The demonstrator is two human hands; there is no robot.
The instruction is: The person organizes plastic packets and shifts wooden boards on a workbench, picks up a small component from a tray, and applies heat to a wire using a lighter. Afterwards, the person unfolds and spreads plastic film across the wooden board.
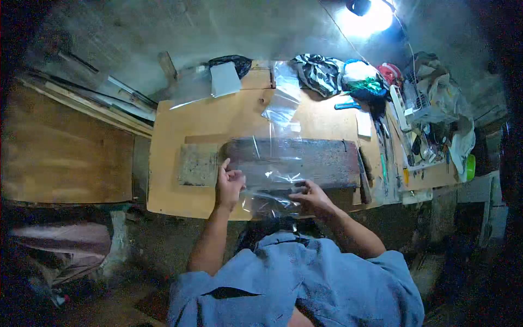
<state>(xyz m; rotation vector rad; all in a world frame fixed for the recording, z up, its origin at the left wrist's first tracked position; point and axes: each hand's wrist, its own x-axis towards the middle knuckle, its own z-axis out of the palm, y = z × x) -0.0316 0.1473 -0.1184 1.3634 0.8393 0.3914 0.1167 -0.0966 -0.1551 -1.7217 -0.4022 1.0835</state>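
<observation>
A sheet of clear plastic film (280, 179) lies across a dark, worn wooden board (327, 158) and hangs toward the table's front edge. Glare makes its outline hard to follow. At the film's left side is my left hand (230, 186), its index finger raised and the others loosely bent apart, with nothing visible in it. My right hand (315, 197) has its fingertips on the film's right side near the front, seemingly pinching it. To the left of the dark board sits a paler, stained block (199, 164), partly beside my left hand.
More clear film (284, 98) stretches to the back of the wooden table (169, 193). A grey-white flat piece (225, 79), a striped bag (318, 73) and a blue-handled tool (347, 106) lie behind. A tool tray (430, 147) and a power strip (399, 107) stand right.
</observation>
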